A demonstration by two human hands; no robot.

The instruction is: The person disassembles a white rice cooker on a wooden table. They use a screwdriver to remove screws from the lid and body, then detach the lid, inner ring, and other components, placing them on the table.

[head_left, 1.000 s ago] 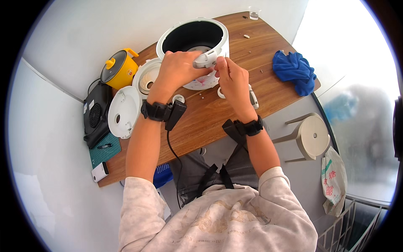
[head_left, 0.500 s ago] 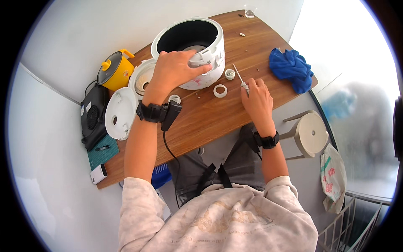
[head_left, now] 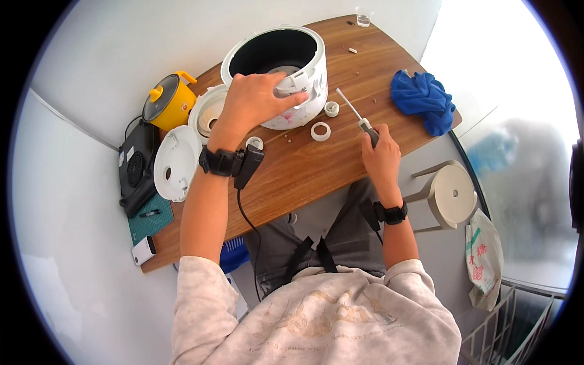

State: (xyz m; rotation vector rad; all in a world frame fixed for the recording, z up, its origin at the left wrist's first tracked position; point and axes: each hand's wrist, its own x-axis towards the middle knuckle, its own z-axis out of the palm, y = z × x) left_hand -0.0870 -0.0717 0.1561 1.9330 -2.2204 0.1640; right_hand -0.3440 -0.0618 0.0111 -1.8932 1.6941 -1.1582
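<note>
A white rice cooker body (head_left: 314, 91) with a dark interior stands at the table's back, its lid off. My left hand (head_left: 255, 100) grips its near rim, fingers over the edge and thumb on the outer wall. In my right hand (head_left: 382, 157) is a screwdriver (head_left: 356, 112) with a grey and white handle, its shaft pointing up and left toward the cooker. Between the hands lie a white ring (head_left: 320, 131) and a small round white part (head_left: 331, 109). Another small white round part (head_left: 254, 143) sits beside my left wrist.
Left of the cooker are a white round part (head_left: 201, 115), a white lid piece (head_left: 177, 163), a yellow pot (head_left: 170, 103) and a black appliance (head_left: 139, 163). A blue cloth (head_left: 422, 101) and a plastic cup (head_left: 363, 18) are on the right side. A stool (head_left: 451, 193) stands off the table's right edge.
My right hand has lifted the screwdriver off the tabletop and drawn it back to the right, now holding its handle. My left hand has stayed on the cooker rim.
</note>
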